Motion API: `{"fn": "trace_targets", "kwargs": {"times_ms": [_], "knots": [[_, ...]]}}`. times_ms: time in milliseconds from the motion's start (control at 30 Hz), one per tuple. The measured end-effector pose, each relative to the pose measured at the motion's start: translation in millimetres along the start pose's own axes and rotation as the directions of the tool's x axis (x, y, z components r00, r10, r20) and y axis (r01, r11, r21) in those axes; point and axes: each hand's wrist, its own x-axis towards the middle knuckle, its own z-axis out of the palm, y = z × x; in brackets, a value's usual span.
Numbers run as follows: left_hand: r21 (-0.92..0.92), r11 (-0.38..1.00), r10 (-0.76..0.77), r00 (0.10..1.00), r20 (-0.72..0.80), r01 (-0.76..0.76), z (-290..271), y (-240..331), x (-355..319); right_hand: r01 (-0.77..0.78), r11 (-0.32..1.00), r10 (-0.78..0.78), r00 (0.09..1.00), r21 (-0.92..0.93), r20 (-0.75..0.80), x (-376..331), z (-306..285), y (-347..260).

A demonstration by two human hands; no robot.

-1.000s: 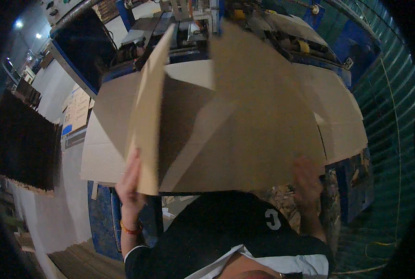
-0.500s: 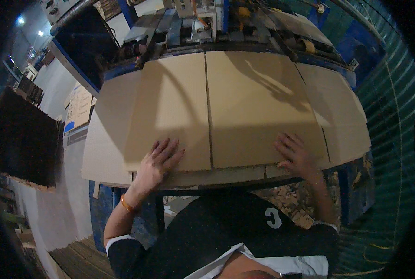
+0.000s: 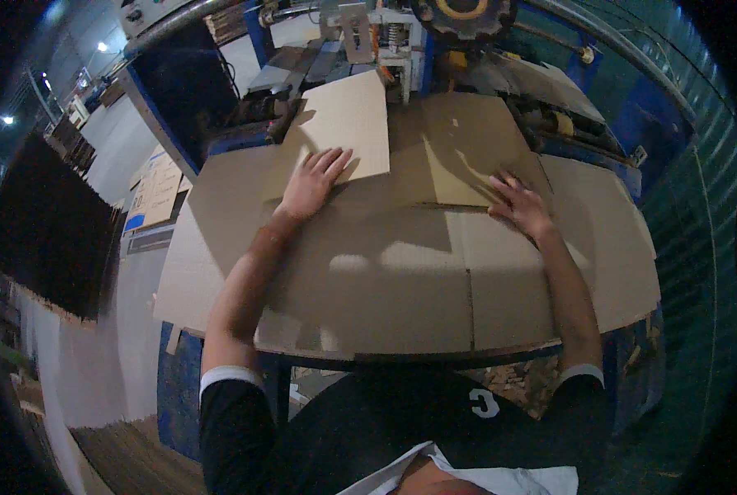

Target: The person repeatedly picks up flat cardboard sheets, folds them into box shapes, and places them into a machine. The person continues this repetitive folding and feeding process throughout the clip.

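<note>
Standing at the far left, a dark stack of cardboard sits near a printed sheet with a blue mark. Next comes the bench, blue at its side and covered with large brown base sheets. On these, toward the machine at the back, lies a pale cardboard panel; the left hand rests on its near part, palm down, fingers slightly spread and gripping nothing. Just right of it, a tan cardboard panel reaches the machine's edge; whether the two panels join, I cannot tell. The right hand touches its near right corner, fingers spread; whether they pinch it, I cannot tell. Farthest right runs a green corrugated wall
</note>
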Motion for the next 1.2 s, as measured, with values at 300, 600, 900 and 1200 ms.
{"fn": "trace_targets", "kwargs": {"times_ms": [300,600,900,1200], "knots": [[-0.034,0.824,-0.567,0.820,-0.084,0.566,-42.4,16.3,-64.1,-0.218,0.972,0.226,0.969,0.088,-0.102,-70.1,-48.1,-24.0],[-0.664,0.177,-0.972,0.023,-0.234,0.726,-101.5,34.5,-259.2,-0.699,0.467,0.872,0.266,0.541,-0.411,-305.1,-17.0,100.3],[-0.763,0.224,-0.950,-0.039,-0.310,0.606,-124.8,28.7,-238.1,-0.010,0.429,0.903,-0.007,0.903,-0.429,-247.5,-90.6,112.6],[-0.976,-0.157,-0.985,0.095,0.143,-0.150,-123.5,-16.9,-285.4,-0.012,0.524,0.813,0.307,0.852,-0.495,-229.7,-178.8,33.1]]}}
